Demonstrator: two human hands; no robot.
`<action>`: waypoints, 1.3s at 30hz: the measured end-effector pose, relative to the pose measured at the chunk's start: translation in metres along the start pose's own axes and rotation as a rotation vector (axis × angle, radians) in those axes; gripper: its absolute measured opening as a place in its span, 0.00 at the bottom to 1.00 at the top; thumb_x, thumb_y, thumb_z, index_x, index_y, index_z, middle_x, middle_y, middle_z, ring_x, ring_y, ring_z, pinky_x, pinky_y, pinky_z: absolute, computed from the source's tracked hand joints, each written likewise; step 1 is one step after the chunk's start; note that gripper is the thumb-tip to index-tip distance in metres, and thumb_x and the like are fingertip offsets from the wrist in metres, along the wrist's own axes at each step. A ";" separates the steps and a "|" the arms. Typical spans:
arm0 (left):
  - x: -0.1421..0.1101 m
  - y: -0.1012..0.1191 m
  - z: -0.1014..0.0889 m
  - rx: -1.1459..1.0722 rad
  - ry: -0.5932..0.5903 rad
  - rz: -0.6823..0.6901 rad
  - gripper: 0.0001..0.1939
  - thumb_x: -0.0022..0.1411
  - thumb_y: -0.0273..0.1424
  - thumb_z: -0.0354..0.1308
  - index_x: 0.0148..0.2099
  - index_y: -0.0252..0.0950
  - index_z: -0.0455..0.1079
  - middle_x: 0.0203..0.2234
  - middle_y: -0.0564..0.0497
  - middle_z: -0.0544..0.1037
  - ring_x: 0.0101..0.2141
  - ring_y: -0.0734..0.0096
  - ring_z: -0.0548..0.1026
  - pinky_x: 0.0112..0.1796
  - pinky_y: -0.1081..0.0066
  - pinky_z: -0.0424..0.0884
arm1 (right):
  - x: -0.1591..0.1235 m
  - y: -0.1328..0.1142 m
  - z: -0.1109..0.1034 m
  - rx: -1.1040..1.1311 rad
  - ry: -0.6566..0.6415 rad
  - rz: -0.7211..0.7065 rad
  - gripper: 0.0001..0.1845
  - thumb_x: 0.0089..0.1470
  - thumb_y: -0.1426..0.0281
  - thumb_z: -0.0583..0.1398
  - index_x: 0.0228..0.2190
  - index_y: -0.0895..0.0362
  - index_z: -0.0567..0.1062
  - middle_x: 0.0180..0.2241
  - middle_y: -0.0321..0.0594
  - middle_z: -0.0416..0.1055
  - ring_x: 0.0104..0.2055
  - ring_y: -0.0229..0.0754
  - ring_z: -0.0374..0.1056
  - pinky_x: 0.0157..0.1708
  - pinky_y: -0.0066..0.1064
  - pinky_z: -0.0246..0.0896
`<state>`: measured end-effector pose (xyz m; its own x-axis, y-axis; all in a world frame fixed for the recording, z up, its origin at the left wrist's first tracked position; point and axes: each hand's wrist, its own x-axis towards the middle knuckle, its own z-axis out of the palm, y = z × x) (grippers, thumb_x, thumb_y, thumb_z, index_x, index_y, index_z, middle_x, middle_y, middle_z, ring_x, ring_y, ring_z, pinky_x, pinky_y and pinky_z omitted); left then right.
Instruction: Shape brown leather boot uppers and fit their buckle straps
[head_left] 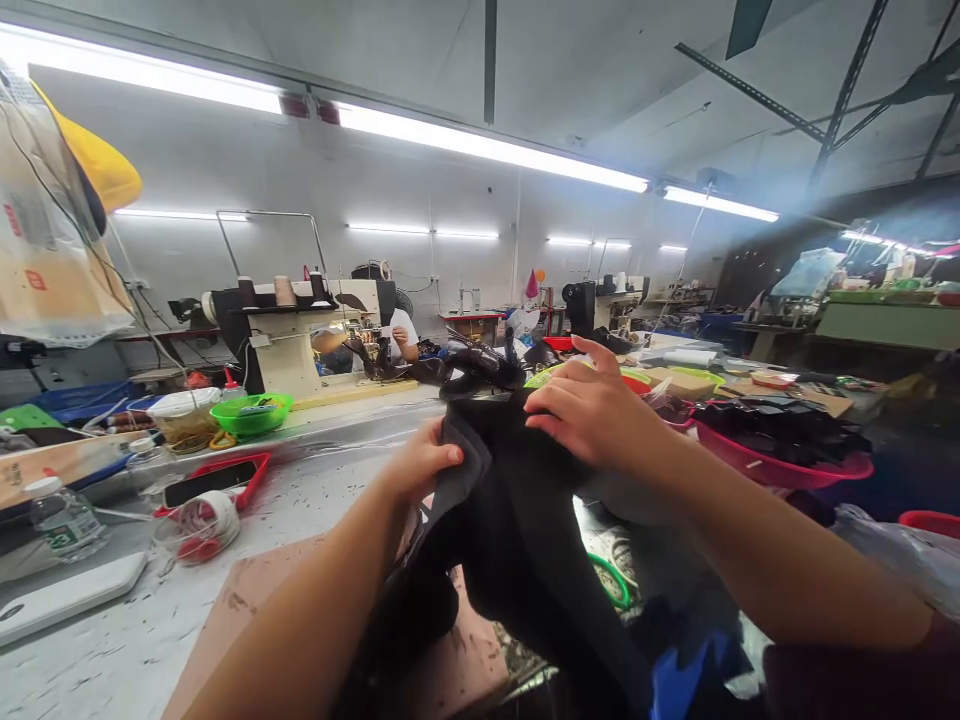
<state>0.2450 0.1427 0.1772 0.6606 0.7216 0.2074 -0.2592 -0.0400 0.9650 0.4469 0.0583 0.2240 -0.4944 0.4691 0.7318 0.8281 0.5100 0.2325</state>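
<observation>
A floppy black piece of material (517, 500), with a greyish edge at its upper left, hangs in front of me over the worktable's near side. My left hand (426, 462) grips its left upper edge, thumb lying on the near face and the other fingers mostly hidden behind. At the upper right of the piece is my right hand (581, 410), its fingers curled at the top edge and one finger raised. Shiny dark leather pieces (480, 362) lie just beyond my hands. Under the black piece, a pinkish board (247, 610) rests on the table.
To the left are a red tray (259, 480) with a phone, a clear round container (199, 530), a water bottle (66, 525) and a green basket (251, 412). A sewing machine (281, 345) stands behind. Rightward sits a pink basin (795, 465) of black pieces. Another person (403, 335) sits farther back.
</observation>
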 end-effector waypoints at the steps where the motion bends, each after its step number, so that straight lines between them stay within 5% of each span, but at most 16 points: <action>1: 0.001 -0.003 0.007 -0.001 0.039 0.031 0.29 0.25 0.42 0.71 0.33 0.33 0.72 0.24 0.48 0.78 0.27 0.61 0.76 0.28 0.69 0.71 | -0.002 -0.003 0.005 -0.061 0.047 0.023 0.07 0.55 0.69 0.53 0.28 0.52 0.71 0.23 0.33 0.69 0.33 0.41 0.64 0.55 0.52 0.38; 6: 0.006 -0.022 0.039 -0.054 0.371 0.164 0.18 0.36 0.34 0.68 0.31 0.33 0.71 0.24 0.52 0.77 0.26 0.67 0.75 0.30 0.69 0.72 | -0.020 -0.018 0.033 0.042 0.385 0.188 0.05 0.53 0.66 0.57 0.34 0.51 0.70 0.28 0.35 0.70 0.40 0.42 0.64 0.56 0.47 0.41; 8: 0.006 -0.028 0.045 -0.119 0.438 0.175 0.16 0.37 0.33 0.68 0.30 0.33 0.71 0.23 0.52 0.77 0.25 0.68 0.74 0.29 0.69 0.72 | -0.027 -0.018 0.046 0.346 0.501 0.339 0.22 0.47 0.57 0.60 0.43 0.52 0.66 0.39 0.40 0.69 0.46 0.46 0.62 0.52 0.47 0.49; 10: 0.004 -0.035 0.046 -0.136 0.469 0.192 0.16 0.38 0.33 0.67 0.31 0.33 0.70 0.24 0.52 0.77 0.25 0.68 0.74 0.29 0.70 0.72 | -0.034 -0.019 0.059 0.729 0.401 0.488 0.33 0.41 0.51 0.61 0.46 0.54 0.64 0.43 0.44 0.68 0.46 0.49 0.64 0.45 0.45 0.58; 12: 0.001 -0.042 0.045 -0.056 0.540 0.258 0.15 0.41 0.34 0.66 0.32 0.33 0.70 0.25 0.52 0.76 0.27 0.69 0.74 0.31 0.70 0.71 | -0.038 -0.024 0.070 0.995 0.235 0.637 0.28 0.41 0.51 0.61 0.41 0.56 0.68 0.38 0.42 0.71 0.40 0.48 0.67 0.39 0.41 0.63; 16: -0.006 -0.057 0.043 0.222 0.721 0.400 0.12 0.49 0.36 0.61 0.36 0.36 0.68 0.30 0.52 0.75 0.33 0.69 0.72 0.36 0.71 0.68 | -0.041 -0.040 0.086 1.177 0.250 0.903 0.20 0.42 0.57 0.62 0.35 0.57 0.71 0.35 0.41 0.73 0.37 0.46 0.69 0.37 0.38 0.65; 20: -0.014 -0.064 0.040 0.328 0.701 0.381 0.13 0.49 0.32 0.61 0.38 0.36 0.66 0.32 0.52 0.74 0.35 0.69 0.72 0.38 0.71 0.67 | -0.039 -0.045 0.094 1.262 0.232 0.959 0.20 0.40 0.59 0.64 0.34 0.58 0.72 0.35 0.41 0.74 0.37 0.47 0.69 0.39 0.39 0.65; 24: -0.025 -0.058 0.019 0.358 0.575 0.294 0.12 0.48 0.34 0.61 0.36 0.35 0.67 0.30 0.51 0.75 0.33 0.68 0.72 0.36 0.69 0.68 | -0.033 -0.041 0.096 1.320 0.062 0.939 0.19 0.37 0.60 0.65 0.31 0.59 0.73 0.32 0.40 0.74 0.36 0.47 0.70 0.38 0.39 0.65; 28: -0.070 -0.038 -0.037 0.312 0.621 0.217 0.19 0.47 0.42 0.59 0.38 0.35 0.65 0.31 0.50 0.75 0.32 0.67 0.74 0.33 0.70 0.68 | -0.036 -0.027 0.101 1.308 -0.083 1.014 0.20 0.36 0.60 0.64 0.33 0.58 0.71 0.31 0.39 0.74 0.35 0.47 0.70 0.37 0.39 0.65; 30: -0.109 -0.032 -0.071 0.392 0.630 0.025 0.19 0.49 0.46 0.56 0.35 0.35 0.66 0.28 0.50 0.75 0.32 0.67 0.73 0.30 0.72 0.67 | -0.043 -0.014 0.110 1.289 -0.265 0.998 0.21 0.37 0.61 0.63 0.34 0.58 0.71 0.32 0.39 0.74 0.37 0.48 0.70 0.39 0.39 0.64; 31: -0.129 -0.033 -0.085 0.460 0.544 -0.148 0.18 0.50 0.46 0.55 0.31 0.34 0.67 0.25 0.51 0.74 0.29 0.69 0.72 0.30 0.73 0.66 | -0.046 -0.008 0.117 1.252 -0.382 0.972 0.20 0.37 0.62 0.62 0.34 0.58 0.71 0.33 0.40 0.74 0.38 0.48 0.69 0.40 0.39 0.64; 34: -0.176 -0.052 -0.113 0.496 0.231 -0.609 0.17 0.49 0.44 0.56 0.28 0.33 0.71 0.22 0.52 0.74 0.25 0.70 0.71 0.28 0.73 0.65 | -0.054 0.002 0.147 1.058 -0.768 0.878 0.15 0.42 0.67 0.59 0.35 0.59 0.72 0.35 0.40 0.74 0.40 0.47 0.69 0.43 0.37 0.62; 36: -0.185 -0.076 -0.114 0.418 0.163 -0.699 0.14 0.48 0.40 0.57 0.32 0.34 0.73 0.23 0.54 0.75 0.27 0.70 0.72 0.31 0.72 0.67 | -0.053 -0.002 0.171 0.975 -0.962 0.847 0.12 0.44 0.70 0.56 0.34 0.60 0.72 0.34 0.41 0.74 0.39 0.46 0.69 0.41 0.35 0.63; 39: -0.168 -0.113 -0.101 0.174 0.209 -0.707 0.16 0.45 0.39 0.60 0.35 0.35 0.73 0.27 0.53 0.77 0.31 0.66 0.74 0.35 0.69 0.68 | -0.047 -0.021 0.204 0.983 -1.136 0.813 0.10 0.45 0.73 0.55 0.30 0.61 0.73 0.29 0.40 0.75 0.31 0.43 0.71 0.34 0.33 0.65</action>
<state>0.0921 0.0962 0.0169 0.4760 0.7317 -0.4879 0.3029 0.3845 0.8720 0.3984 0.1727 0.0539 -0.3448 0.8303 -0.4379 0.6958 -0.0870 -0.7129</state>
